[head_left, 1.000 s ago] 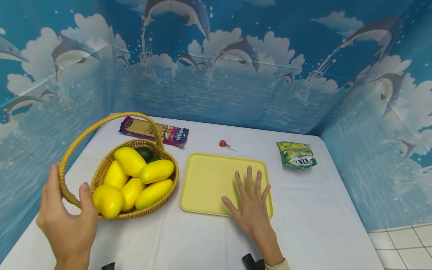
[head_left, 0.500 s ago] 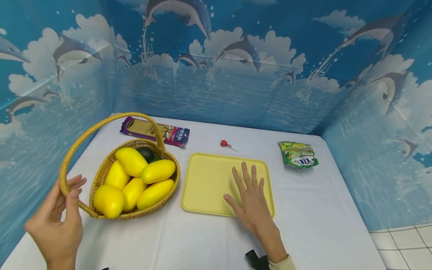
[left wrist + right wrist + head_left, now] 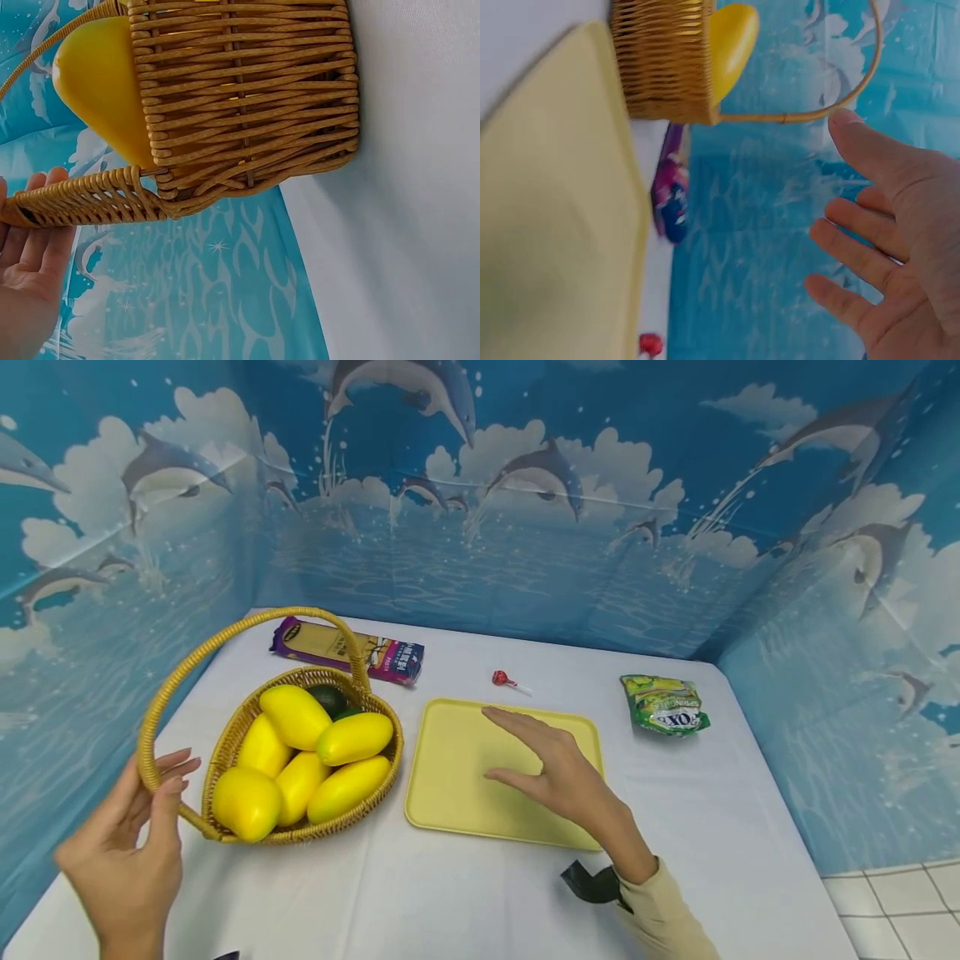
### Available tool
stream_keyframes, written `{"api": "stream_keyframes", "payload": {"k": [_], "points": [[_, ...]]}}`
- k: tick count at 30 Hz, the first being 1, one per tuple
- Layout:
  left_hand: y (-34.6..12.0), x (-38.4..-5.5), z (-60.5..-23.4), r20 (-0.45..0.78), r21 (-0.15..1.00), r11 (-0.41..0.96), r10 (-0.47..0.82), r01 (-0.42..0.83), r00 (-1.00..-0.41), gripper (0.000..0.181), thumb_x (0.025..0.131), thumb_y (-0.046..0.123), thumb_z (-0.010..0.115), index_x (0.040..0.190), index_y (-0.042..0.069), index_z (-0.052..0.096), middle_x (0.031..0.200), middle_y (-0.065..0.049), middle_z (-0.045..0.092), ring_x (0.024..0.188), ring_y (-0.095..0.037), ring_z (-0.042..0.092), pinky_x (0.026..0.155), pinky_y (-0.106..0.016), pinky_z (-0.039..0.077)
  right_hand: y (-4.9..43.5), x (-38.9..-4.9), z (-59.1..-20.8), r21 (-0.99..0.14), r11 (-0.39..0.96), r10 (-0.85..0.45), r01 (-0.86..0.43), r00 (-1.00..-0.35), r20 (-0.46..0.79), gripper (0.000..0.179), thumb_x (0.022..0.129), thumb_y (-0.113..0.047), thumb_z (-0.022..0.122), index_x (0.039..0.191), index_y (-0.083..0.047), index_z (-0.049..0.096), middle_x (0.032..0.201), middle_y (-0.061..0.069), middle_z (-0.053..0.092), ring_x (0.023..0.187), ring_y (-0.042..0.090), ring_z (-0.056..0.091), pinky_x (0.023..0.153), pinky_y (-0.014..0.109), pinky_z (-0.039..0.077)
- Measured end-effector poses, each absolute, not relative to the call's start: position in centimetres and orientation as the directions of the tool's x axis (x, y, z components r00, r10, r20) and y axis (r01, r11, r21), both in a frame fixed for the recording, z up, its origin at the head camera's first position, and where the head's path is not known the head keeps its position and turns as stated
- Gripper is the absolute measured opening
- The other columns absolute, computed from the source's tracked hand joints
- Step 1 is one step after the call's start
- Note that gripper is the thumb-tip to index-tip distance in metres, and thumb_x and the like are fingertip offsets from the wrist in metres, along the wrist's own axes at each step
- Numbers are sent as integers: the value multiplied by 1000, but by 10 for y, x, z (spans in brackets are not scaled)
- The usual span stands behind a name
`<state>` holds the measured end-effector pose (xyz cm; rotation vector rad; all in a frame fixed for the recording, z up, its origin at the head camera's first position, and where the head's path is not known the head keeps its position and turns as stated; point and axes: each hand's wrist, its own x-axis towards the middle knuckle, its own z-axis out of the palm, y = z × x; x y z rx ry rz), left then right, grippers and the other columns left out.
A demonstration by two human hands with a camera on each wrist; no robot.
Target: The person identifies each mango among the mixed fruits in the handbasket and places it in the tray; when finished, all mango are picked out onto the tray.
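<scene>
At the left of the head view, a wicker basket [image 3: 303, 837] holds several yellow mangoes [image 3: 298, 717] and a dark green fruit [image 3: 327, 699] behind them. My left hand [image 3: 127, 852] grips the near side of its tall handle [image 3: 180, 672], thumb in front and fingers round behind. In the left wrist view the handle crosses the fingers of the left hand [image 3: 34, 262]. My right hand [image 3: 566, 772] hangs above the yellow tray [image 3: 450, 777], holding nothing. Its thumb and fingers are spread apart and point left, towards the basket, which the right wrist view also shows.
A purple pasta packet [image 3: 390, 662] lies behind the basket. Beyond the tray is a red lollipop [image 3: 500, 677], and a green snack bag [image 3: 664, 704] lies at the right. A dolphin-print curtain [image 3: 480, 568] surrounds the white table [image 3: 712, 827].
My left hand has shifted left and closed its fingers round the handle. The right hand has turned from palm down to sideways, its fingers swinging left. The basket stays put.
</scene>
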<state>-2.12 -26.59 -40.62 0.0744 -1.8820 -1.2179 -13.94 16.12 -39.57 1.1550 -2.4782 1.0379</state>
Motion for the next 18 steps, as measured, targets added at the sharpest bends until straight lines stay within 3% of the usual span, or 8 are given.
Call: {"api": "stream_keyframes", "payload": {"k": [7,13,18], "points": [[-267,-23,-406,646,760,472,-481,446,-593,48,95,-15,69,141,-1,68,119,-22,78,103,-10,79,89,-14,59,132,-169,-369,-671,181,-702,-720,-572,425,62,88,-9,90,146,-6,68,142,6,72,130,25,69,108,42,58],[-269,-24,-406,644,763,469,-491,444,-587,49,95,-16,69,141,0,68,118,-23,78,103,-11,79,90,-14,59,103,-204,-366,-887,-72,-818,-456,-482,314,59,92,4,82,147,6,61,143,21,68,136,36,64,114,45,54],[-268,-25,-407,637,767,481,-491,424,-595,51,95,-15,70,143,2,67,119,-23,78,104,-11,79,91,-15,59,79,-229,-372,-928,-103,-868,-358,-424,259,56,93,7,80,145,11,60,143,28,66,138,41,62,115,50,52]]}}
